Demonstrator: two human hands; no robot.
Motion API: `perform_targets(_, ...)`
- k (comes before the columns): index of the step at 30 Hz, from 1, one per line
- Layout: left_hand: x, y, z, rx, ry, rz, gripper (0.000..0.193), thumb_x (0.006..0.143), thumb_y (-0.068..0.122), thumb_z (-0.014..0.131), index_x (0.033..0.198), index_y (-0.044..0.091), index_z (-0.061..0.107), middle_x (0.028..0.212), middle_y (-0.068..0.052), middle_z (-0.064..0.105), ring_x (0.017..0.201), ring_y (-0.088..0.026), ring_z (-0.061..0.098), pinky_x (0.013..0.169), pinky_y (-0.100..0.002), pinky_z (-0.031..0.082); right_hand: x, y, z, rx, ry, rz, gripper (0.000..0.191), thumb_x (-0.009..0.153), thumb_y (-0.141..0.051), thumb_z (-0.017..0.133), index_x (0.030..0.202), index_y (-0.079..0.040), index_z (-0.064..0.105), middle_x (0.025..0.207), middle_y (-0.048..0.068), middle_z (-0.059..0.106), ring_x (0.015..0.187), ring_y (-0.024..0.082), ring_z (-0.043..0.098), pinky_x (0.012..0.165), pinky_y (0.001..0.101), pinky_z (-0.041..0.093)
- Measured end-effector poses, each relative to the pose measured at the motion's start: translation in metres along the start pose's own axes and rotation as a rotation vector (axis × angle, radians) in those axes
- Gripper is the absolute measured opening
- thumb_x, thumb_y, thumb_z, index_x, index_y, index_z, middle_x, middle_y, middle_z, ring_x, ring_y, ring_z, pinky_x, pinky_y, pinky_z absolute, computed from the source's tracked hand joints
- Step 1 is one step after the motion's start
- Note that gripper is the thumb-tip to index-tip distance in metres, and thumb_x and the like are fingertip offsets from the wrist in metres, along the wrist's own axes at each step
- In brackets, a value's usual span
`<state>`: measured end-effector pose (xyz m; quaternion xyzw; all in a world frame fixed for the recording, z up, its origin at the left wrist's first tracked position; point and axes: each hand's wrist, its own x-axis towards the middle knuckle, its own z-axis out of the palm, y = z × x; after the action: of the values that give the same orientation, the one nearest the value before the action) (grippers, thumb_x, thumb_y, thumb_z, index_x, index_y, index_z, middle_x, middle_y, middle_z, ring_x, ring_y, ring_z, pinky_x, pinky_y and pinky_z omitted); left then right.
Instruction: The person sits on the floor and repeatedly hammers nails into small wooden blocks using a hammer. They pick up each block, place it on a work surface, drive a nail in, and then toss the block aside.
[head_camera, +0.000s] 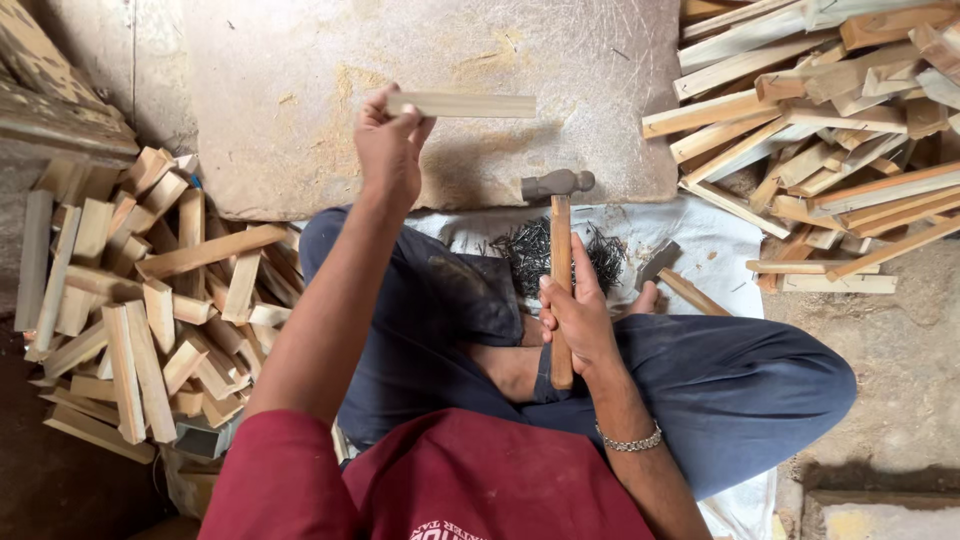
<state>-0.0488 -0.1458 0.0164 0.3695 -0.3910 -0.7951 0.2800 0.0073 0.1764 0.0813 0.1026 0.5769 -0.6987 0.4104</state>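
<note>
Left hand (388, 150) raised ahead, fingers (400, 118) pinched on one end of a short wooden strip (462, 104). Strip held level above the pale stone slab (300, 100), long axis running crosswise, free end pointing off to the right of those fingers, toward the hammer side.

Right hand (575, 320) lower and nearer the body, fingers (585, 275) clasped around the wooden handle of a ball-peen hammer (558, 250). Handle lying fore-and-aft, metal head beyond the fingers, short of the strip and just to the right of its free end. So: hammer axis at roughly a right angle to the strip.

Just past the right fingers, a dark heap of small nails (530, 250) on white cloth (700, 240). Left of the left arm, a pile of short wood offcuts (150, 300); well to the right of the hammer, a stack of longer slats (820, 130).
</note>
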Motion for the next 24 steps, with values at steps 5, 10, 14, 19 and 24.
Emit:
perform_targets(5, 0.013, -0.018, -0.023, 0.655, 0.121, 0.048, 0.044, 0.089, 0.004, 0.072, 0.131, -0.006, 0.060, 0.122, -0.020, 0.068, 0.108, -0.025, 0.067, 0.093, -0.035, 0.057, 0.000, -0.002, 0.001, 0.006, -0.005, 0.006, 0.084, 0.098, -0.009, 0.058, 0.166, -0.027, 0.013, 0.077, 0.001, 0.054, 0.051, 0.006, 0.049, 0.041, 0.0227, 0.045)
perform_targets(10, 0.001, -0.009, -0.025, 1.090, -0.003, 0.273, 0.043, 0.088, 0.007, 0.078, 0.125, -0.005, 0.061, 0.120, -0.022, 0.064, 0.104, -0.025, 0.065, 0.087, -0.034, 0.057, 0.001, -0.001, 0.003, 0.015, 0.008, 0.014, 0.084, 0.098, -0.009, 0.059, 0.167, -0.026, 0.014, 0.077, 0.002, 0.055, 0.051, 0.006, 0.050, 0.040, 0.0222, 0.045)
perform_targets(14, -0.059, -0.032, -0.012, 1.357, -0.444, 0.070, 0.025, 0.085, 0.012, 0.074, 0.108, 0.004, 0.069, 0.111, -0.015, 0.075, 0.096, -0.025, 0.073, 0.086, -0.034, 0.059, 0.001, -0.002, 0.005, 0.011, -0.002, 0.002, 0.085, 0.097, -0.009, 0.059, 0.166, -0.026, 0.013, 0.077, 0.002, 0.054, 0.050, 0.006, 0.049, 0.040, 0.0222, 0.045)
perform_targets(19, -0.126, -0.083, -0.006, 1.621, -1.132, 0.262, 0.022, 0.082, 0.019, 0.077, 0.103, 0.012, 0.074, 0.106, -0.015, 0.071, 0.101, -0.035, 0.070, 0.084, -0.047, 0.058, -0.002, 0.004, 0.011, -0.110, 0.106, -0.083, 0.084, 0.097, -0.008, 0.059, 0.167, -0.024, 0.015, 0.075, 0.002, 0.053, 0.049, 0.006, 0.048, 0.039, 0.0220, 0.045)
perform_targets(24, -0.138, -0.113, -0.006, 1.524, -1.300, 0.525, 0.050, 0.067, 0.038, 0.089, 0.101, 0.007, 0.070, 0.110, -0.015, 0.065, 0.105, -0.035, 0.067, 0.085, -0.046, 0.056, -0.004, 0.010, 0.006, -0.522, 0.325, -0.168, 0.082, 0.094, -0.008, 0.063, 0.166, -0.019, 0.025, 0.085, 0.009, 0.057, 0.055, 0.014, 0.052, 0.042, 0.0299, 0.045)
